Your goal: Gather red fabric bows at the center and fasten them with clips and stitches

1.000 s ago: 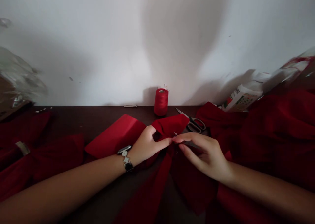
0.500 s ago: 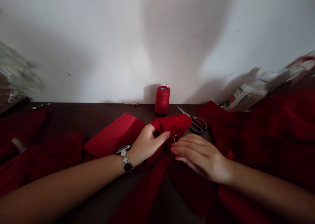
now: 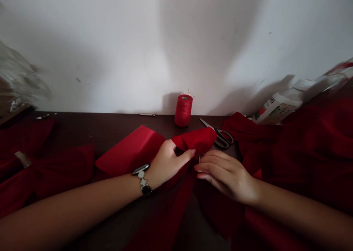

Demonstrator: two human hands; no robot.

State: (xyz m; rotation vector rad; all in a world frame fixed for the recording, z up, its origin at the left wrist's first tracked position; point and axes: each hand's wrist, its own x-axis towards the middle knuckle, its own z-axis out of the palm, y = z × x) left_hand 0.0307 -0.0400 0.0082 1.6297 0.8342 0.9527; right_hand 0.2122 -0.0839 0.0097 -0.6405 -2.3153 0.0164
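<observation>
My left hand (image 3: 168,161), with a watch (image 3: 143,179) on its wrist, is closed on a gathered piece of red fabric (image 3: 197,139), its thumb pressing the near side. Fabric tails hang below toward me. My right hand (image 3: 224,174) is closed in a pinch just right of that thumb. Between its fingertips stands a thin metal needle (image 3: 199,158), pointing up at the fabric's gathered middle; its lower end is hidden by the fingers. Behind the hands a spool of red thread (image 3: 183,112) stands upright, several pins sticking up from its top.
Scissors (image 3: 220,137) lie partly behind the fabric. A flat red piece (image 3: 129,148) rests left of my hand, a red bow (image 3: 60,164) farther left. A metal clip (image 3: 147,114) lies by the wall. More red cloth (image 3: 303,155) and a tilted white bottle (image 3: 280,104) are on the right.
Both hands and the fabric have shifted slightly to the right in view. The needle, slanted near the left thumb before, now stands more upright in the right fingertips.
</observation>
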